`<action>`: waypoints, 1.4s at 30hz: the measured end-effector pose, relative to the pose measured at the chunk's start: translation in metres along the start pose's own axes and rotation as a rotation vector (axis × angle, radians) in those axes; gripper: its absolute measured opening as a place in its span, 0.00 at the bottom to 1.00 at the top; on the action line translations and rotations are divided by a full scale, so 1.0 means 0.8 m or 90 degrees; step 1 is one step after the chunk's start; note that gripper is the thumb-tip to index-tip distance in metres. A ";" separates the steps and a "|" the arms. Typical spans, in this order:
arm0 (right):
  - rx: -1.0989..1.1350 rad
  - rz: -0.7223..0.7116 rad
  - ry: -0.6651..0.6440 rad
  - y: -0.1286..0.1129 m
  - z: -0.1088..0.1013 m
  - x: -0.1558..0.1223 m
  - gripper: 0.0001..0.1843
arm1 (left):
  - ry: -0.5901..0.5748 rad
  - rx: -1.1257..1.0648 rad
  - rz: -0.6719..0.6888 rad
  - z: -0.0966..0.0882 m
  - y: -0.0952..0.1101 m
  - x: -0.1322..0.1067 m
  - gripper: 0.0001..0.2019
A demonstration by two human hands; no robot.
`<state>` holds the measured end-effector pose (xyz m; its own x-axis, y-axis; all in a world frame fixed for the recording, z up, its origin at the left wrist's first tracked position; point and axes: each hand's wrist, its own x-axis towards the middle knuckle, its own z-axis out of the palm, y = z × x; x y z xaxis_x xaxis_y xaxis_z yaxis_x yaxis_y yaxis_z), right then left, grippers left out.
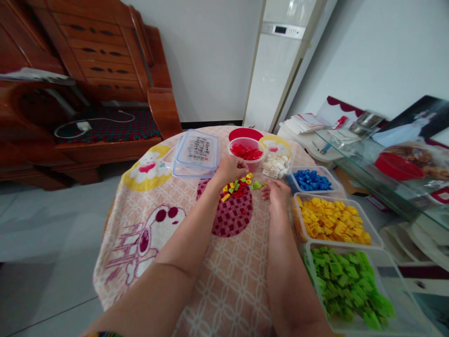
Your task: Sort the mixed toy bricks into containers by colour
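A small pile of red, yellow and green plastic building blocks (240, 187) lies on the tablecloth's dark round patch. My left hand (232, 168) is over the back of this pile, in front of a round tub of red blocks (246, 152). Its fingers are bent together, and whatever they may hold is hidden. My right hand (277, 193) rests to the right of the pile with its fingers curled. A tiny yellowish bit shows at its fingertips, too small to name. Between the hands lie a few green blocks (257, 185). One red block (243, 212) sits apart, nearer to me.
Tubs of blue blocks (312, 180), yellow blocks (333, 221) and green blocks (347, 281) line the right side. White blocks (276, 164) stand behind my right hand. A lidded clear box (197, 152) is at the back left. A glass shelf (386, 175) borders the right.
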<state>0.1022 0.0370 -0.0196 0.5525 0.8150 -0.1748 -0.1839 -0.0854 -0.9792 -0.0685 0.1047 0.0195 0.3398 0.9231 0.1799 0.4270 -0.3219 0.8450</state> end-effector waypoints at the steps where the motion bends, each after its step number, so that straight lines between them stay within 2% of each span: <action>1: 0.000 -0.002 -0.001 0.000 0.000 0.000 0.03 | -0.027 0.051 0.013 0.001 0.001 -0.001 0.04; 4: 0.000 -0.006 0.003 0.001 0.000 0.000 0.04 | -0.099 0.202 0.042 0.008 0.003 -0.005 0.03; 7: -0.003 -0.019 0.005 0.006 0.000 0.003 0.04 | -0.165 0.329 0.033 0.020 0.006 -0.008 0.03; 12: -0.013 -0.050 -0.002 0.016 -0.004 0.010 0.06 | -0.191 0.448 0.037 0.037 0.013 -0.014 0.07; 17: -0.023 -0.045 -0.001 0.017 -0.006 0.013 0.08 | -0.203 0.492 0.040 0.040 0.015 -0.015 0.11; 24: -0.010 -0.052 -0.017 0.017 -0.006 0.012 0.07 | -0.219 0.432 0.045 0.029 0.010 -0.010 0.12; 28: -0.009 -0.038 0.007 0.016 -0.003 0.011 0.06 | -0.193 0.375 0.051 0.025 0.009 -0.009 0.13; 35: -0.004 -0.032 -0.006 0.012 -0.003 0.009 0.04 | -0.123 0.249 0.072 0.023 0.003 -0.004 0.10; 38: 0.002 -0.038 0.002 0.013 -0.002 0.009 0.04 | -0.042 0.145 0.079 0.020 0.006 -0.002 0.07; 42: 0.010 -0.034 0.001 0.010 -0.001 0.006 0.04 | 0.100 -0.045 0.018 0.016 0.012 -0.001 0.07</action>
<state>0.1042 0.0399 -0.0287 0.5631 0.8173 -0.1223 -0.1662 -0.0330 -0.9855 -0.0539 0.0980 0.0206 0.2132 0.9374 0.2755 0.3575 -0.3372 0.8709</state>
